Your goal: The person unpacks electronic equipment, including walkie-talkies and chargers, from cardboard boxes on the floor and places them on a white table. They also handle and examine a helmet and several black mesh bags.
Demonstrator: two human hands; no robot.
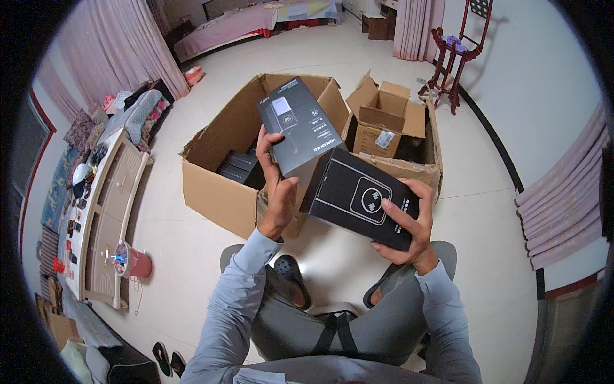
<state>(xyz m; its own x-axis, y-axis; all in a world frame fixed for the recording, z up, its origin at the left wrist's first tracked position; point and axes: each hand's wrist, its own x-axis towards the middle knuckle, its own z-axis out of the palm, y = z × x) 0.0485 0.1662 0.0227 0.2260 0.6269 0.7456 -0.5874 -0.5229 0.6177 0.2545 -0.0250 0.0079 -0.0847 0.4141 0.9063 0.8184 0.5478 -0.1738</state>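
Well, from where I stand, both hands are full. The left hand [279, 198] is closed around the lower left edge of a grey printed box [300, 125], tilted up over the large carton [217, 201]; the right hand [412, 230] grips the outer end of a black box [364, 198], thumb and fingers wrapped about it. The two boxes' near ends meet or nearly so (I can't tell whether they touch, nor whether the grey one is a hollow sleeve). To handle the pair well, I'd bring those ends square to one another and move them along one straight line, since a slant would likely scuff the corners. A light squeeze near the edges should spare the panels. Best, too, to mind the wall of the second carton [400, 169] just beyond, and the dark boxes [238, 168] lying inside the large one.
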